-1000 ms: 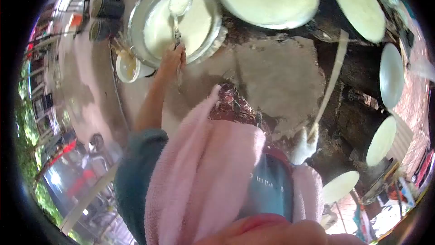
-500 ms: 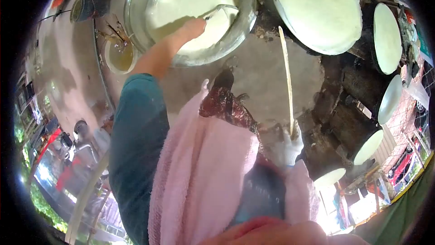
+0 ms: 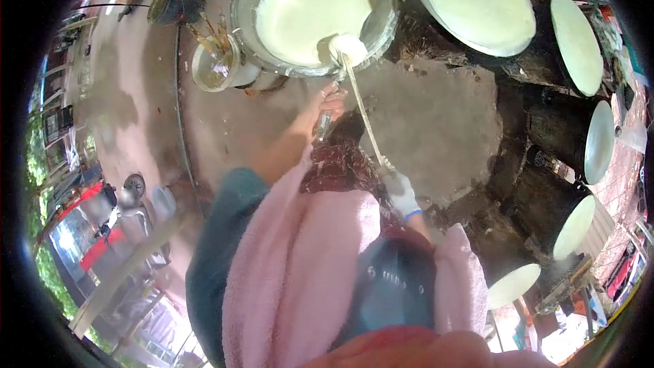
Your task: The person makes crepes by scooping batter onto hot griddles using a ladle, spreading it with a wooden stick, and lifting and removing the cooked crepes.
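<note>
My dark shirt (image 3: 392,307) has pale letters on the front, too blurry to read; a pink towel (image 3: 306,252) hangs over it and hides some of it. My left hand (image 3: 332,100) is wrapped around the handle of a ladle (image 3: 349,48) — it is full of white batter and sits over the near edge of the big metal bowl (image 3: 245,14); my right hand (image 3: 400,191), in a white glove, grips a long stick (image 3: 362,106); its tip meets the ladle in my view — I can't tell if they touch; a bucket (image 3: 243,74) with sticks stands beside the bowl; big pale rounds (image 3: 473,4) curve down my right side.
</note>
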Motion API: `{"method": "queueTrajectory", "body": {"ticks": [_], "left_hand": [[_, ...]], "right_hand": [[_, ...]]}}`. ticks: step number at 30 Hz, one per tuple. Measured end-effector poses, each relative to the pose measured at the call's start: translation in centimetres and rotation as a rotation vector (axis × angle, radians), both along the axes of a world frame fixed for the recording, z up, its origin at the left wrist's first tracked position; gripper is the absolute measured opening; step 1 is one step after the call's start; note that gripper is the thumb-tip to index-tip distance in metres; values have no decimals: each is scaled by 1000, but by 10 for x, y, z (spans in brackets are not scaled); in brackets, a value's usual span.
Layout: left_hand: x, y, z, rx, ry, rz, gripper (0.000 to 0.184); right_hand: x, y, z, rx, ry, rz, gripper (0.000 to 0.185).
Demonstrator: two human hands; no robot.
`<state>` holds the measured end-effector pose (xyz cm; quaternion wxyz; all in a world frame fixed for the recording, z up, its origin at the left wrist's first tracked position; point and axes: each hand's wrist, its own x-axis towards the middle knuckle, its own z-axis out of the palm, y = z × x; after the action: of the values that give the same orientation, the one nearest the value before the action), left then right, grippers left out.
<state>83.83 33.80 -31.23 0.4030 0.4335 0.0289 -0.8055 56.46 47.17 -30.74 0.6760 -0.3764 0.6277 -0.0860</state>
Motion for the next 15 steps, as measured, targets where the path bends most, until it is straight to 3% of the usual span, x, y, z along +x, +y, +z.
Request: {"method": "queueTrajectory", "body": {"ticks": [2, 3, 4, 5, 7, 9, 10, 11, 12, 13, 14, 15], "left_hand": [[-2, 9, 17, -40, 86, 49, 25], [1, 12, 28, -86, 110, 23, 25], [-1, 13, 71, -137, -7, -3, 27], [6, 8, 92, -23, 200, 91, 29], [16, 16, 157, -193, -71, 158, 30], [47, 8, 194, -543, 128, 52, 30], [53, -2, 205, -646, 189, 58, 31], [55, -14, 214, -706, 59, 88, 30], [56, -29, 223, -639, -22, 132, 28], [56, -47, 230, -560, -96, 170, 27], [53, -66, 233, -531, -117, 194, 24], [61, -88, 228, -492, 6, 201, 22]], "right_hand": [[-16, 7, 19, 21, 68, -2, 30], [-23, 12, 37, -21, 11, -30, 38], [-30, 19, 46, -98, 10, -9, 43], [-37, 24, 54, -179, 7, 18, 48], [-46, 26, 107, -180, -41, -87, 50], [-57, 43, 116, -577, -130, -221, 52], [-65, 54, 91, -774, -125, -328, 53], [-73, 62, 63, -962, -123, -439, 54], [-80, 66, 57, -823, -134, -576, 54], [-81, 57, 44, -955, 37, -659, 53], [-84, 50, 48, -849, 5, -718, 52], [-88, 41, 56, -743, -21, -775, 52]]}}
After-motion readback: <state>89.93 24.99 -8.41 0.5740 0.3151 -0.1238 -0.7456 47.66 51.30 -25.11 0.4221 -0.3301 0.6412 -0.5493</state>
